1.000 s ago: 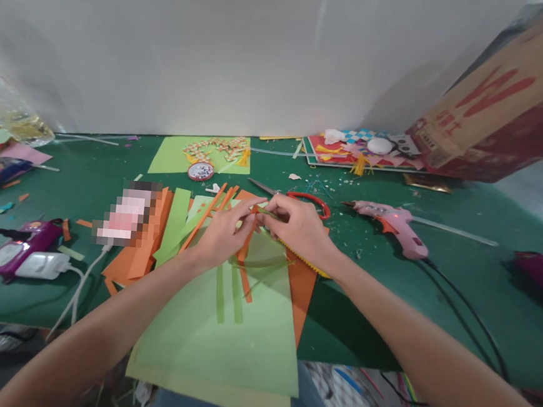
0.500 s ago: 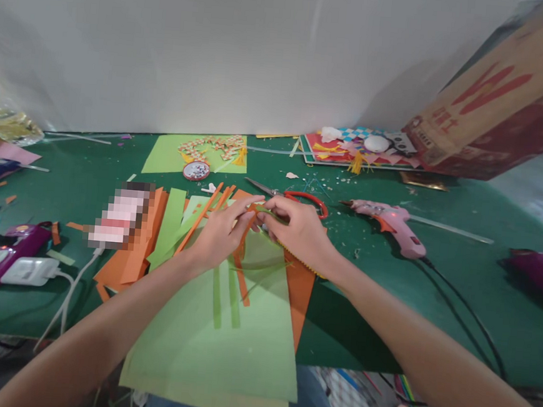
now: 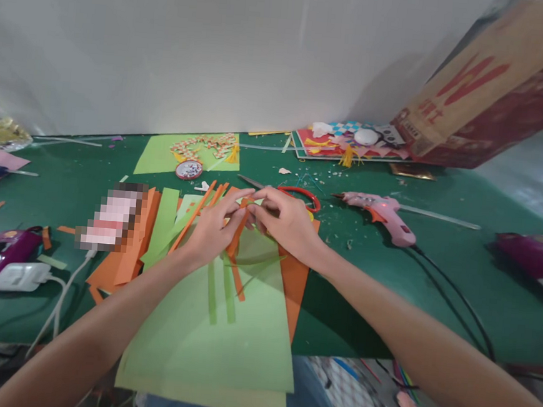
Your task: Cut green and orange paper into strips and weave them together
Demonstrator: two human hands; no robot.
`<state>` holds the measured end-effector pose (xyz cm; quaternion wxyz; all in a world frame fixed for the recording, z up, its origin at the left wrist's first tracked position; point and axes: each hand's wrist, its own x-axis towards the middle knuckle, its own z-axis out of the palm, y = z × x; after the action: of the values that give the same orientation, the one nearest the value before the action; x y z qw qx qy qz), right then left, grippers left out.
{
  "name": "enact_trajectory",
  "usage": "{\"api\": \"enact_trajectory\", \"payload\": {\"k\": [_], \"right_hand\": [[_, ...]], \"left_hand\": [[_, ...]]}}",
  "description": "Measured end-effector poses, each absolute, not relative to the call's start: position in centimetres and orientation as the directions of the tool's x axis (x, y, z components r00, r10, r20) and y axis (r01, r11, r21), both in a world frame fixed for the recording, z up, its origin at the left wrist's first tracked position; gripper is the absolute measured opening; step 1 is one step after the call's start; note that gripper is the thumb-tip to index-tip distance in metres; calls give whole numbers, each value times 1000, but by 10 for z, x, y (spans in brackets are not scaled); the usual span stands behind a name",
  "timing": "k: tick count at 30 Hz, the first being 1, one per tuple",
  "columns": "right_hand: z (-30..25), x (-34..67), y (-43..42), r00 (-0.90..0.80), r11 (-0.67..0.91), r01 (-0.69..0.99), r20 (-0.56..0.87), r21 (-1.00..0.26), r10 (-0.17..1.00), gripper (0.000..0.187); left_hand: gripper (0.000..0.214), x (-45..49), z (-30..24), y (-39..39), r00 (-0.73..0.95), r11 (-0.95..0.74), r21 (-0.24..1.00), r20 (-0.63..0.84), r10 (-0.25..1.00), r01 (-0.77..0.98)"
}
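Above the light green paper sheets (image 3: 212,362), my two hands meet with their fingertips close together. My left hand (image 3: 216,224) pinches orange and green paper strips (image 3: 235,241), whose tails hang down over the sheet. Opposite it, my right hand (image 3: 284,220) grips the same strips near their upper end, thumb against the fold. The exact fold is partly hidden behind my fingers. Just beyond my right hand lie scissors (image 3: 307,194) with red handles. More orange strips (image 3: 195,213) and green strips (image 3: 161,220) rest left of my hands.
A pink glue gun (image 3: 383,215) with its cord lies at right. A brown-and-red paper bag (image 3: 477,100) stands behind it. At left are a blurred phone (image 3: 115,216) on a cable and a purple power strip (image 3: 8,255). A small round dish (image 3: 189,170) sits at the back.
The view has shifted slightly. My right fingers have closed in toward my left at the fold, and the green strip end that showed by my right hand is now mostly covered.
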<state>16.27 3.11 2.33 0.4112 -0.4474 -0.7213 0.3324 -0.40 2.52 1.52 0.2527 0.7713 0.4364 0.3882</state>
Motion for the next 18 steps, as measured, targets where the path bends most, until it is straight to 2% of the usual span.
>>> {"api": "enact_trajectory", "payload": {"k": [5,14,18], "right_hand": [[21,163,31,-252,462,406,389,-788,886,17],[19,165,32,-268,475,421,395,-773,879,26],[20,165,31,-272,472,426,388,-772,880,27]], "left_hand": [[34,-1,14,24,312,-488,762,382,870,426],[31,0,12,25,291,-449,793,353,889,411],[31,1,11,25,281,-451,770,357,891,452]]}}
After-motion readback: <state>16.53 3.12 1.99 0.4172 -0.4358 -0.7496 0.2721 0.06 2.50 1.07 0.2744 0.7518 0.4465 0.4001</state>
